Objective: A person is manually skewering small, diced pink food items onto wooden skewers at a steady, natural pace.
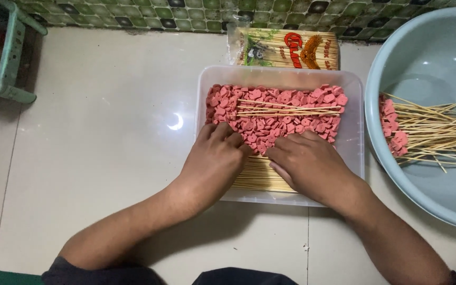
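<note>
A clear plastic tray (pixel 353 126) lies on the tiled floor. Its far half is heaped with small pink sausage slices (pixel 275 108), and a few loose bamboo skewers (pixel 291 110) rest across them. A bundle of bare skewers (pixel 257 177) fills the tray's near half. My left hand (pixel 215 158) and my right hand (pixel 307 161) both reach into the tray, knuckles up, with the fingertips curled at the near edge of the slices. What the fingers pinch is hidden beneath the hands.
A large pale blue basin (pixel 423 68) at the right holds several skewers threaded with pink slices (pixel 428 134). A printed packet of skewers (pixel 286 50) lies behind the tray against the tiled wall. A green stool leg (pixel 9 58) stands at the far left.
</note>
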